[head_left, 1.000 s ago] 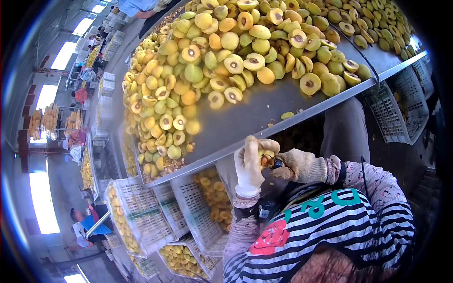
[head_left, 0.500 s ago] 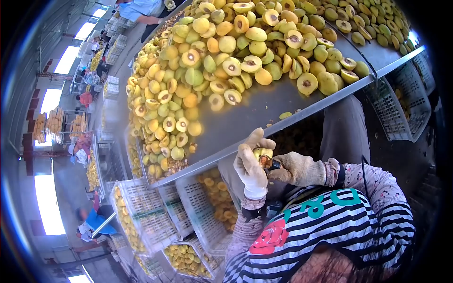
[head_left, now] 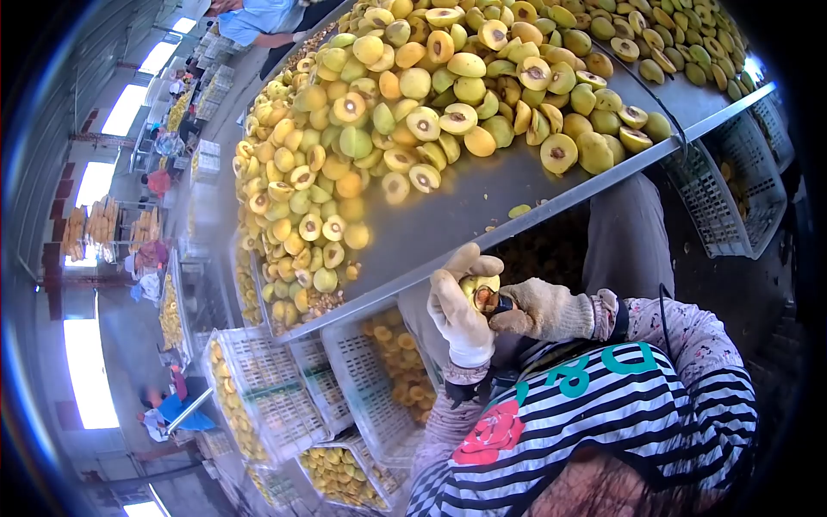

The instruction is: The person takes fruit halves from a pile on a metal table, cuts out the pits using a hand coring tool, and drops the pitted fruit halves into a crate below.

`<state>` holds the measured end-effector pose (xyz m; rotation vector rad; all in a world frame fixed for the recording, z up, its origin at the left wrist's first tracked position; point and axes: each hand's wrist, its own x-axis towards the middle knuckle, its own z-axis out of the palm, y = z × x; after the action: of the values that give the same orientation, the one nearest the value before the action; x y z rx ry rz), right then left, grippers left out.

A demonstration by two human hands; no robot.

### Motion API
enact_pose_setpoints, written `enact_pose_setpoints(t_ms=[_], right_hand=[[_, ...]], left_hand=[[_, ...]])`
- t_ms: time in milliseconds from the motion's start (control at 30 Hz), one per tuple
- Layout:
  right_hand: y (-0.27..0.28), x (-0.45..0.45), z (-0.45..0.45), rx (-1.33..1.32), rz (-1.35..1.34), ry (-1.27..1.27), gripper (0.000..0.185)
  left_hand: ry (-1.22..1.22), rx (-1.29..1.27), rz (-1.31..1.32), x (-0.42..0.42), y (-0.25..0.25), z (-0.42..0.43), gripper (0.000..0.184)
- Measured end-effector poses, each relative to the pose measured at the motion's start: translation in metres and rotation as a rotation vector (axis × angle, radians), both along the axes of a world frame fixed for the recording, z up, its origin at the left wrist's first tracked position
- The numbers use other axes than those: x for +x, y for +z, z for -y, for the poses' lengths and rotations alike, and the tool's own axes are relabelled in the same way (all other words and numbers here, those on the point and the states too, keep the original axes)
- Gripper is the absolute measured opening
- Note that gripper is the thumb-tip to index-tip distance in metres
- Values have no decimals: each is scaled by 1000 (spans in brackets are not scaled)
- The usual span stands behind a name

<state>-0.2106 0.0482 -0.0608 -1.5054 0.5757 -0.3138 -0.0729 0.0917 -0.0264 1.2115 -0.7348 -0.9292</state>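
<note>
My left hand (head_left: 459, 308), in a pale glove, has its fingers curled round a yellow-green peach half (head_left: 476, 288). The fruit's cut side, with a brown centre, faces my right hand (head_left: 547, 310). That hand wears a beige knitted glove and grips a small pitting tool (head_left: 499, 302) with a dark handle; its curved metal end is at the fruit's centre. Both hands are just off the near edge of a metal table (head_left: 482, 194). Halved peaches (head_left: 370, 129) are heaped on the table, many with cut faces up.
The table's raised metal rim (head_left: 551, 209) runs diagonally past my hands. White plastic crates (head_left: 345, 358) stand below it at left, several holding peach halves. Another crate (head_left: 724, 202) is at right. A co-worker in blue (head_left: 258, 19) is across the table; other people work farther left.
My left hand and the peach half have shifted slightly, and the fruit's cut face shows a little more. The tool stays at the fruit. The co-worker in blue has moved slightly.
</note>
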Motion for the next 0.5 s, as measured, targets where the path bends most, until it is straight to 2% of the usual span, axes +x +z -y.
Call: enact_pose_setpoints(t_ms=[67, 167, 200, 300, 333, 433, 467, 500], right_hand=[[-10, -1, -1, -22, -10, -10, 58], [-8, -4, 0, 42, -95, 37, 53], [-8, -3, -1, 41, -9, 43, 46], [2, -6, 11, 448, -94, 196, 43], [6, -9, 13, 519, -85, 192, 44], [-3, -5, 6, 234, -31, 85, 46], [-9, -4, 5, 158, -5, 60, 45], [-11, -2, 3, 83, 23, 36, 45]], left_hand=[[-128, 4, -58, 8, 5, 2, 48], [-489, 324, 85, 38, 4, 19, 51], [-573, 337, 27, 43, 6, 23, 47], [-540, 194, -240, 37, 12, 29, 46], [-445, 94, -332, 31, 15, 29, 46], [-471, 146, -262, 37, -1, 29, 45], [-556, 221, -164, 45, -4, 30, 47], [-534, 173, -187, 45, -4, 28, 48]])
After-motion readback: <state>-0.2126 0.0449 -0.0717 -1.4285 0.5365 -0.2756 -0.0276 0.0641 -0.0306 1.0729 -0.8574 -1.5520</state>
